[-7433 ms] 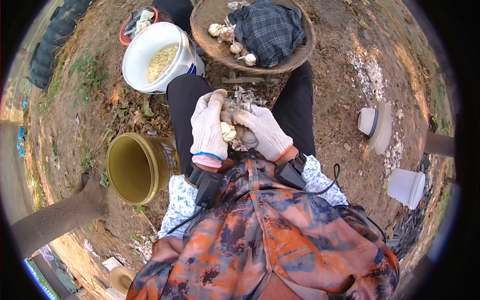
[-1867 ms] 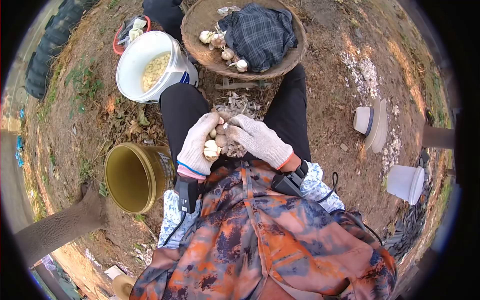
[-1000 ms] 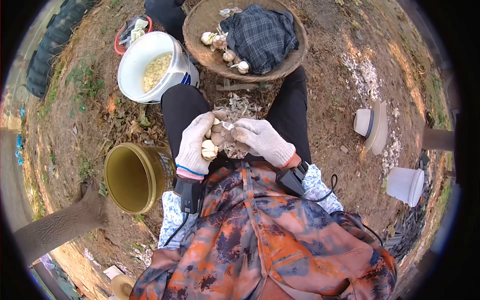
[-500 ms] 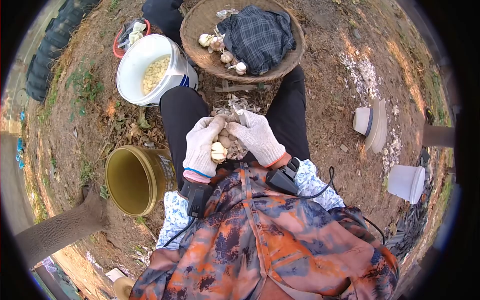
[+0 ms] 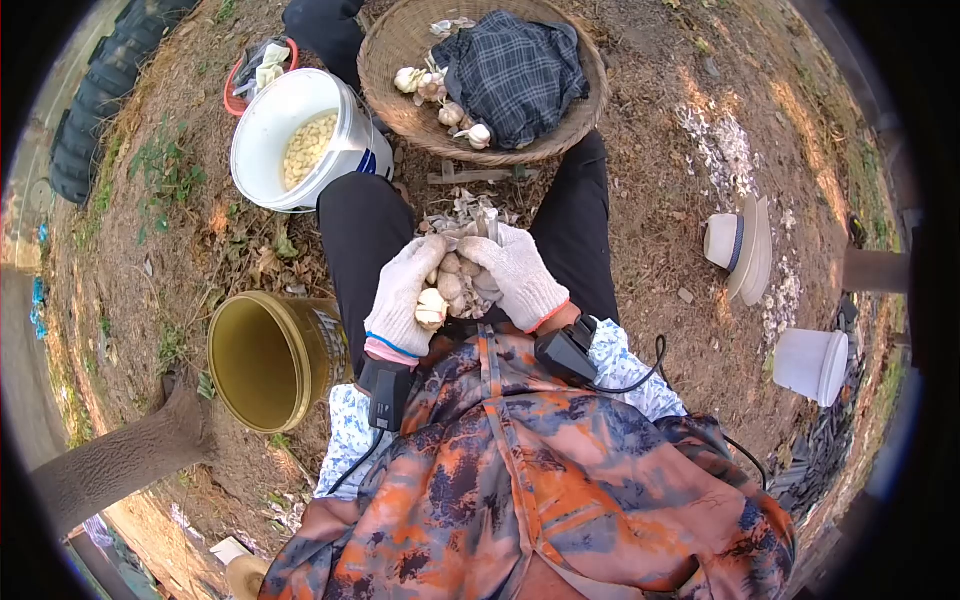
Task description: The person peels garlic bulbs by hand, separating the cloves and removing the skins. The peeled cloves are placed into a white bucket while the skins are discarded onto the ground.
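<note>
Far to the left a tyre (image 5: 95, 110) lies at the edge of the dirt. Next comes a white bucket (image 5: 243, 140) with peeled cloves (image 5: 305, 145) in the bottom. Nearer the person, a yellow bucket (image 5: 255, 360) lies tipped on its side beside the left knee.

In the lap, between the knees, the gloved left hand (image 5: 403, 295) has its grip clamped around a bunch of garlic (image 5: 452, 288), with one pale clove poking out by the palm. The gloved right hand (image 5: 520, 275) presses against the same garlic from the other side. Its fingertips are pinched together on a strip of dry skin at the top of the bunch. Loose skins (image 5: 455, 210) lie on the ground just beyond the hands.

Ahead of the knees sits a woven basket (image 5: 378, 50) holding whole bulbs (image 5: 440, 95) and a folded checked cloth (image 5: 515, 70). Well off to the right, a hat (image 5: 742, 248) rests on the dirt, and a small white pail (image 5: 810, 368) lies beyond it.
</note>
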Demonstrator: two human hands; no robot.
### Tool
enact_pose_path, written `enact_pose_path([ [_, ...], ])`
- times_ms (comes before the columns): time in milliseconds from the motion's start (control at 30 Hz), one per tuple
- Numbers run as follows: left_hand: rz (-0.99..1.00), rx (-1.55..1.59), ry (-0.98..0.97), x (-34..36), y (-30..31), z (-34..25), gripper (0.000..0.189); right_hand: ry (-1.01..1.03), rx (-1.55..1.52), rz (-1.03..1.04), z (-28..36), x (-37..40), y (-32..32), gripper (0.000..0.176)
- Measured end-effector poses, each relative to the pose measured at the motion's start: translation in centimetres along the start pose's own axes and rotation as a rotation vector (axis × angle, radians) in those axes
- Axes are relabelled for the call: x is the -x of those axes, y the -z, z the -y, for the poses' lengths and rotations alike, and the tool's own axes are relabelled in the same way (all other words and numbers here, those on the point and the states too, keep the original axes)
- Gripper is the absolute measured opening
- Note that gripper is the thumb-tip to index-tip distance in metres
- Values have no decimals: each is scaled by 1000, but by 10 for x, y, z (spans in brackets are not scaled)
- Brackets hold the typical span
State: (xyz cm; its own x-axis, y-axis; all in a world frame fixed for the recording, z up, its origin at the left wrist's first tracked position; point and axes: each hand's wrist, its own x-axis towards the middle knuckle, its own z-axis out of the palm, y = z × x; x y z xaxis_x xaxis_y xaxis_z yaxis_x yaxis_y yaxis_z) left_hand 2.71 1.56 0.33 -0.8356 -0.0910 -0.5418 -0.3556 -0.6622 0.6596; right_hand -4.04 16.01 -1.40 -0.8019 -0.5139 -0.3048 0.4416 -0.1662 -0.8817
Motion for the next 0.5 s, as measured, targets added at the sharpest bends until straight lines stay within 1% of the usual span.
enact_pose_path([
  [33, 52, 150, 13, 1, 3, 0, 23, -1, 0, 3, 1, 1, 2, 16],
  [67, 95, 166, 21, 1, 5, 0, 21, -102, -157, 37, 2, 2, 4, 15],
  [100, 92, 167, 20, 2, 6, -1, 21, -204, -313, 71, 3, 3, 6, 15],
  [133, 95, 226, 44, 3, 5, -2, 22, -203, -395, 120, 9, 6, 6, 16],
  [167, 99, 285, 69, 3, 5, -3, 23, -204, -395, 120, 10, 6, 8, 16],
  [233, 100, 311, 78, -1, 12, 0, 25, -233, -559, 169, 12, 4, 12, 14],
  [267, 101, 337, 86, -2, 16, 1, 27, -234, -559, 170, 13, 2, 14, 14],
  [367, 56, 259, 44, -2, 15, 3, 32, -239, -15, 45, 14, -1, 18, 16],
  [400, 56, 259, 45, -1, 13, 1, 32, -89, 492, -41, 8, -8, 14, 22],
  [433, 48, 172, 17, 0, 10, -2, 35, -89, 491, -42, 8, -9, 17, 22],
  [467, 41, 85, -11, 1, 7, -4, 37, -126, 521, 15, 10, -8, 22, 25],
  [500, 42, 85, -8, 2, 4, -4, 37, -164, 549, 72, 19, -5, 20, 28],
])
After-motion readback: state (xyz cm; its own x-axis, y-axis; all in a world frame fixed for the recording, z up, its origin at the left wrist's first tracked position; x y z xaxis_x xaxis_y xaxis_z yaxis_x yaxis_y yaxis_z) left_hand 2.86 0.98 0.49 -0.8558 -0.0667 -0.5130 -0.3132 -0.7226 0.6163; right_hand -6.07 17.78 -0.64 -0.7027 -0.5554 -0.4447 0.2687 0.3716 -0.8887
